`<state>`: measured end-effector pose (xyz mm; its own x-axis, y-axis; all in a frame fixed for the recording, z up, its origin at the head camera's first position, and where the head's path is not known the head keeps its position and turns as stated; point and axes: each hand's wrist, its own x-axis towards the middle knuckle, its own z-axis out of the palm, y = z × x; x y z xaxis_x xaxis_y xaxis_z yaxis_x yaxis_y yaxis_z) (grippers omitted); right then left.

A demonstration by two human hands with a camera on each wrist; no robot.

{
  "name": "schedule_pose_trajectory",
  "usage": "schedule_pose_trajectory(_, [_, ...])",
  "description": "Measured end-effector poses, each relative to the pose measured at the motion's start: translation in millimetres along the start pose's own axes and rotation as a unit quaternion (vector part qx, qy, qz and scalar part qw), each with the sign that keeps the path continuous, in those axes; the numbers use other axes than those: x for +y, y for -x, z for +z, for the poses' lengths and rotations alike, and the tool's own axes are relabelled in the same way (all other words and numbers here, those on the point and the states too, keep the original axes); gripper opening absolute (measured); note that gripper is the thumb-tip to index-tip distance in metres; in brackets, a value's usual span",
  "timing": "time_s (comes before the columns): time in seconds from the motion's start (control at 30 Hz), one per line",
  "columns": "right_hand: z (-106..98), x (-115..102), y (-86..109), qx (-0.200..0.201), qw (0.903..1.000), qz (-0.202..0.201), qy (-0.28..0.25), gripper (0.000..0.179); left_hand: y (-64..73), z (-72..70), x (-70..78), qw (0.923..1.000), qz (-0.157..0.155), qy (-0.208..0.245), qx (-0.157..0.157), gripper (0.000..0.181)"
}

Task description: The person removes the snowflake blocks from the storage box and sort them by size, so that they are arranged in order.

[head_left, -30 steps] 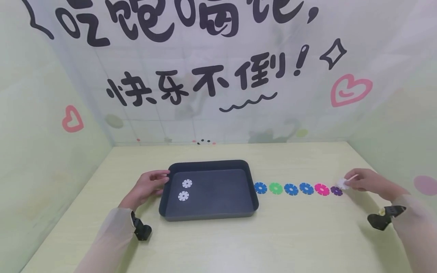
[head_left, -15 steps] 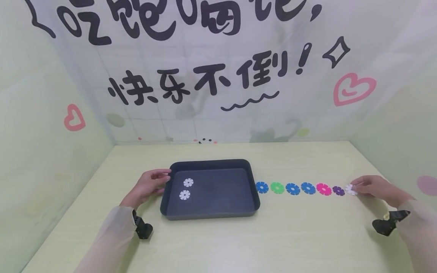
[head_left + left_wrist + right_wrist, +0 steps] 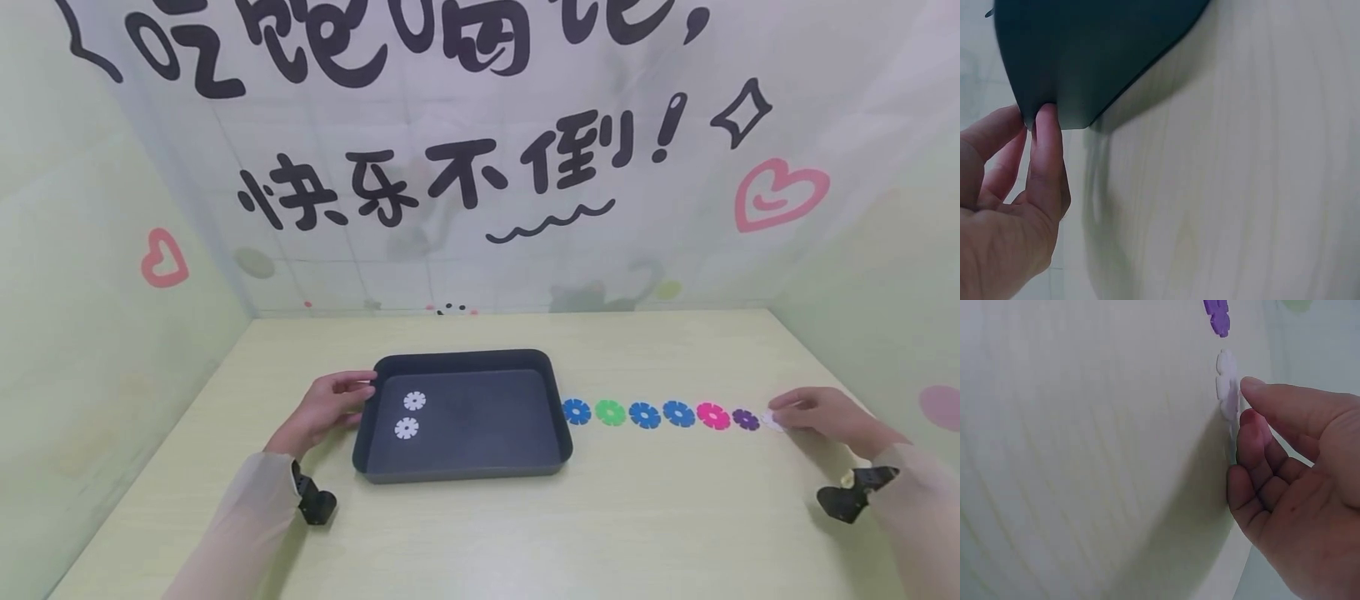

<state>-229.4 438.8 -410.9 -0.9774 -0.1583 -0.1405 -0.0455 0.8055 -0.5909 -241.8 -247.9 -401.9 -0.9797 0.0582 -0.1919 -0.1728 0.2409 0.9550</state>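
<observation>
At the dark grey tray (image 3: pixel 465 475), my left hand (image 3: pixel 326 410) pinches the left rim between thumb and fingers. The left wrist view shows the tray corner (image 3: pixel 1085 56) with fingertips on both sides of its edge. Two white snowflake discs (image 3: pixel 415 402) lie inside the tray's left part. Far to the right, my right hand (image 3: pixel 825 417) holds a white snowflake disc (image 3: pixel 1226 378) flat at the table by its edge, thumb and fingertips around it. In the head view the fingers cover much of that disc. A purple disc (image 3: pixel 746 419) sits just left of it.
A row of notched discs runs right from the tray: a blue disc (image 3: pixel 577 412), a green disc (image 3: pixel 610 412), two more blue discs (image 3: pixel 645 415), then a pink disc (image 3: pixel 712 416). Printed cloth walls (image 3: pixel 525 267) stand behind and beside the pale wooden table (image 3: pixel 510 533).
My right hand has lowered the white disc from above the purple one to the table, at the row's right end. My left hand stays on the tray rim.
</observation>
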Motion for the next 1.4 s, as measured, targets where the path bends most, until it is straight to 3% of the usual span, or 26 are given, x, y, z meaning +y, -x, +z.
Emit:
schedule_pose_trajectory(0.2, [0.8, -28.7, -2.5, 0.009, 0.9997, -0.018, -0.012, 0.043, -0.7, 0.4, -0.1, 1.0000, 0.004, -0.004, 0.000, 0.044])
schedule_pose_trajectory(0.37, [7.1, -77.9, -14.8, -0.004, 0.9976, -0.069, 0.001, 0.039, -0.7, 0.4, 0.0, 1.0000, 0.006, -0.004, 0.000, 0.044])
schedule_pose_trajectory(0.57, [31.6, -143.9, -31.6, -0.037, 0.9877, -0.151, -0.008, 0.030, -0.5, 1.4, 1.0, 0.9999, 0.010, 0.001, -0.003, 0.045])
schedule_pose_trajectory(0.9, [85.7, -241.0, -50.9, -0.140, 0.9532, -0.267, -0.021, 0.018, 0.3, 4.0, 3.4, 1.0000, 0.001, -0.001, 0.003, 0.044])
schedule_pose_trajectory(1.17, [124.1, -309.4, -76.9, -0.183, 0.9303, -0.318, -0.011, 0.020, 1.2, 1.6, 2.6, 1.0000, 0.001, 0.000, 0.006, 0.045])
schedule_pose_trajectory(1.4, [159.2, -355.7, -103.1, -0.224, 0.9155, -0.332, -0.043, 0.023, 2.7, 0.9, 2.6, 1.0000, -0.001, 0.002, 0.006, 0.045])
